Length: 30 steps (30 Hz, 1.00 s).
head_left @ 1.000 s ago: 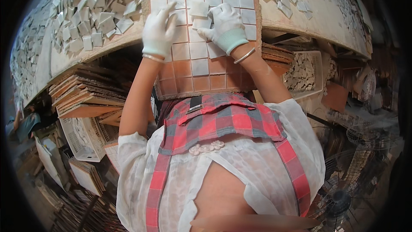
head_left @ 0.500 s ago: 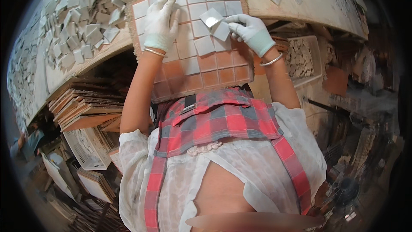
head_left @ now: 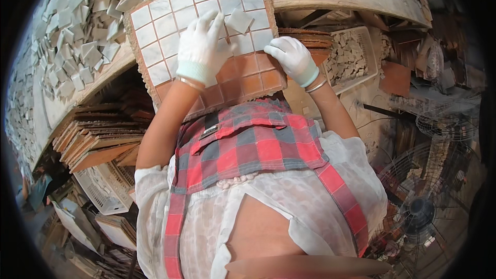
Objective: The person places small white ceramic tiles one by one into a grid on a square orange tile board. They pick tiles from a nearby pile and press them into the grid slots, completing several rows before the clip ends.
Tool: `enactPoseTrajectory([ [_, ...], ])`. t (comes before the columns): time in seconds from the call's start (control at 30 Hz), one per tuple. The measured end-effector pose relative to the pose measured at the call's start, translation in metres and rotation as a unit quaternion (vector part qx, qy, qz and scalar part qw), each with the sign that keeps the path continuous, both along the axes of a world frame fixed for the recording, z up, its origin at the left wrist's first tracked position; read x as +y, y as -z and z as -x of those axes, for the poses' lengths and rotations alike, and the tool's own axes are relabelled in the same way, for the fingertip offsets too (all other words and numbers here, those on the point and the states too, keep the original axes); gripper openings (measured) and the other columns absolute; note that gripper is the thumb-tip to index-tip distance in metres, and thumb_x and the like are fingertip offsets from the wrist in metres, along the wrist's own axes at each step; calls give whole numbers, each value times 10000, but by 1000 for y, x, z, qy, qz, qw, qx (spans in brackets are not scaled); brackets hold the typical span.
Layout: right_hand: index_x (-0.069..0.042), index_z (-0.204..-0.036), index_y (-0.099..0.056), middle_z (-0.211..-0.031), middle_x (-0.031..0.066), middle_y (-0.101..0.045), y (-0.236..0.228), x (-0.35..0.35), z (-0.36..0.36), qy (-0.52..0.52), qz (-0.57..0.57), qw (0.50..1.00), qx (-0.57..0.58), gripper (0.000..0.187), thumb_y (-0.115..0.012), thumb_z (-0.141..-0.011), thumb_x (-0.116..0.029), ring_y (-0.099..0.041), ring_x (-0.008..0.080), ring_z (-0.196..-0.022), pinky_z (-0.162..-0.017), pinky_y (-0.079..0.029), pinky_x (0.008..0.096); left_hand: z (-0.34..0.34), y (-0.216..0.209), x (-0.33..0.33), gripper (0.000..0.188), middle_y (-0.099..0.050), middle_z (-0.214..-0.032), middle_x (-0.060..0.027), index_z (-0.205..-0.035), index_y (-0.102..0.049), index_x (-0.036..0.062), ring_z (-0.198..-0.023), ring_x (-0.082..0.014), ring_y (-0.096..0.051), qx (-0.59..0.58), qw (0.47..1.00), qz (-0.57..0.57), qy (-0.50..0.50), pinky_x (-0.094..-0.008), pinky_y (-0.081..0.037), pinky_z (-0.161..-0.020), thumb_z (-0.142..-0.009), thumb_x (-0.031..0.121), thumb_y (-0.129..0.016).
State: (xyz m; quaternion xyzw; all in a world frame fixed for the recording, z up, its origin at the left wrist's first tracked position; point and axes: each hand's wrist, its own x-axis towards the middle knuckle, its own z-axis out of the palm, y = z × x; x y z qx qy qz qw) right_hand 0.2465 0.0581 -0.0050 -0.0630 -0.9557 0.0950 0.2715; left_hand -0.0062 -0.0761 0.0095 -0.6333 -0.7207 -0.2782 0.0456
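Pressure should be spreading evenly as the right hand, fingers bent, is meeting a white tile on the board before the apron; whether it is gripping, I cannot tell. The left hand is lying loosely open over others. 1 smooth, loose square is sitting askew; rough crust is edging the orange cells.

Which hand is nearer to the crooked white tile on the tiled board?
Left: the left hand is just left of the crooked white tile; the right hand is farther, lower and to its right.
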Motion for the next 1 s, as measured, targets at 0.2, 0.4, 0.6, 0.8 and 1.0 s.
enactPoseTrajectory([
  [0.2,-145,-1090,-744,-1044,72,-719,-6,22,12,11,154,988,-3,185,-697,-915,-110,-671,321,-1006,-879,-561,436,1,10,-35,372,-683,-1270,-93,-1180,-733,88,-1137,-353,-658,-29,993,-6,112,-458,-562,-967,-814,122,-795],
  [0.4,-166,-1342,-700,-1232,102,-632,-16,17,69,170,22,983,-61,532,-816,-875,-392,-647,332,-1097,-996,-530,438,14,21,-34,306,-694,-1297,-93,-1119,-746,56,-1184,-336,-673,-11,976,-81,203,-425,-575,-1003,-815,24,-731],
  [0.6,-106,-1135,-688,-1120,119,-683,-20,15,97,175,183,964,-85,356,-821,-867,-300,-705,342,-999,-885,-577,427,8,27,-43,390,-700,-1317,-93,-1204,-735,65,-1271,-328,-645,-25,983,-51,174,-420,-556,-1053,-821,11,-686],
  [0.8,-98,-1013,-647,-921,83,-684,-29,-4,51,-11,159,987,5,194,-775,-867,-93,-697,298,-853,-760,-575,394,3,28,-53,308,-720,-1248,-93,-1151,-748,66,-1193,-321,-673,-27,988,-49,144,-416,-562,-1005,-854,37,-674],
  [1.0,-113,-1033,-644,-1047,61,-654,-7,-28,23,-74,50,992,-93,238,-787,-844,-129,-677,304,-933,-788,-573,402,9,15,-49,253,-738,-1187,-102,-1134,-777,64,-1078,-331,-696,-44,989,-75,121,-430,-565,-927,-887,62,-723],
])
